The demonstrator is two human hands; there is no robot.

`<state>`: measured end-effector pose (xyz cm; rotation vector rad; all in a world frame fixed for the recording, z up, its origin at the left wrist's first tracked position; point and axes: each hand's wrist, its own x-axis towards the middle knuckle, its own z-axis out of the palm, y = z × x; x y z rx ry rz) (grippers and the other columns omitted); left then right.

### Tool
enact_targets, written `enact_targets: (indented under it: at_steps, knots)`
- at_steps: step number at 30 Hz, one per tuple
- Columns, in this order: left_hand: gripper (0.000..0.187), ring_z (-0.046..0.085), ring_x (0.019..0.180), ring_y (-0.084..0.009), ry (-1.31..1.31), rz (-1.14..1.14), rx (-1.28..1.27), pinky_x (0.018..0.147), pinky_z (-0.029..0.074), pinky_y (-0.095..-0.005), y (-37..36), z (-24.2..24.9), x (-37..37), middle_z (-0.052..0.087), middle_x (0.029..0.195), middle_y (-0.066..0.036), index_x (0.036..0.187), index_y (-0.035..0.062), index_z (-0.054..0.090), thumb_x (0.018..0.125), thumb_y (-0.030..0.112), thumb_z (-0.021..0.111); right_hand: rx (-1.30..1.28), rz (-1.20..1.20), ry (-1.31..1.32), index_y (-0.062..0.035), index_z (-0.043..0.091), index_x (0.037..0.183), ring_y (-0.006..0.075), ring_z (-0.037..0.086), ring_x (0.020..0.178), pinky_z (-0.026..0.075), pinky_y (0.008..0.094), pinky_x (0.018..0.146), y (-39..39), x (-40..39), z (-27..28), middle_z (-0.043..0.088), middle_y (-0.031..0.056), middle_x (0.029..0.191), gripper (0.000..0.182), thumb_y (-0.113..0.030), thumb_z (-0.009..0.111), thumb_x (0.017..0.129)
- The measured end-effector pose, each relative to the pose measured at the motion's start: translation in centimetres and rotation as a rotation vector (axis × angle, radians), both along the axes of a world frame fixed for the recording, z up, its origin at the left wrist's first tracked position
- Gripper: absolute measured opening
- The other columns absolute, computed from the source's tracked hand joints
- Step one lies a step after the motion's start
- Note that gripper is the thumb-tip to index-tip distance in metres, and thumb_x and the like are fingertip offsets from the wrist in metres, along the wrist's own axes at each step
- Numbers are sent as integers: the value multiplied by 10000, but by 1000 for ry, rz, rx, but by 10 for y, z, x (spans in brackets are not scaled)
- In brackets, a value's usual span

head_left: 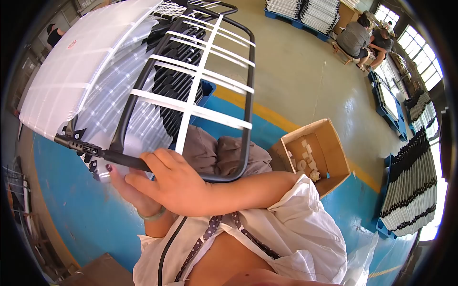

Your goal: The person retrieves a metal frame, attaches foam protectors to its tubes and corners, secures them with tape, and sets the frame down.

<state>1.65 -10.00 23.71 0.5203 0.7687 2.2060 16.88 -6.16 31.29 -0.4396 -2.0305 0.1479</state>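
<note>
A black tubular frame [250, 86] with white straps stands tilted in front of me. My right hand [164, 178] is closed round its lower black tube. Below and left of it is my left hand [131, 190], largely behind the right; one dark-nailed finger points up beside the tube, and what it grips is hidden. A black jointed fitting [78, 144] lies just left of the fingers. Behind the frame leans a stack of black frames [176, 76] with clear plastic wrap, beside a large white panel [67, 62] with a small red mark.
An open cardboard box [334, 152] with small white pieces stands right of my legs. More stacked frames [410, 190] are at the far right, with a blue pallet [389, 107] beyond. Two people [353, 38] sit at the back right; another person [54, 35] is at upper left.
</note>
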Motion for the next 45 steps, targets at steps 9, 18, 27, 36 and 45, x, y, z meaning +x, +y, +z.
enact_targets:
  at_steps: [9, 18, 27, 36, 45]
  knots:
    - [557, 492, 1033, -245, -56, -225, 86, 969, 335, -385, -51, -5, -14, 503, 1146, -92, 1264, 43, 406, 886, 452, 393, -47, 512, 208, -135, 617, 917, 360, 493, 982, 374, 500, 941, -12, -36, -43, 502, 187, 1061, 216, -146, 573, 706]
    - [543, 500, 1046, -283, 84, -283, 180, 927, 364, -392, -45, 23, -4, 562, 1086, -166, 1175, -25, 484, 812, 373, 412, 45, 379, 301, -153, 571, 840, 292, 530, 928, 411, 471, 941, -3, -51, -41, 557, 135, 977, 131, -149, 575, 709]
    - [523, 485, 1058, -272, 65, 244, -296, 935, 350, -389, -56, 37, -7, 538, 1116, -189, 1102, -28, 499, 772, 375, 457, -95, 530, 106, -79, 554, 858, 328, 555, 892, 448, 444, 831, 4, -28, -12, 591, 193, 983, 149, -148, 549, 726]
    - [403, 543, 948, -284, 1092, 837, -226, 829, 454, -381, -63, -2, -23, 539, 1073, -182, 1160, -12, 456, 881, 275, 508, -76, 1032, -15, -47, 545, 893, 349, 564, 712, 443, 427, 660, 37, -28, -22, 508, 305, 1125, 190, -97, 550, 710]
    - [431, 543, 972, -277, 754, 778, -93, 825, 473, -373, -24, 24, -16, 515, 1111, -161, 1200, 9, 425, 844, 216, 550, 44, -140, 420, -98, 608, 859, 275, 543, 929, 408, 375, 822, 230, 68, -2, 611, 88, 951, 132, -125, 591, 732]
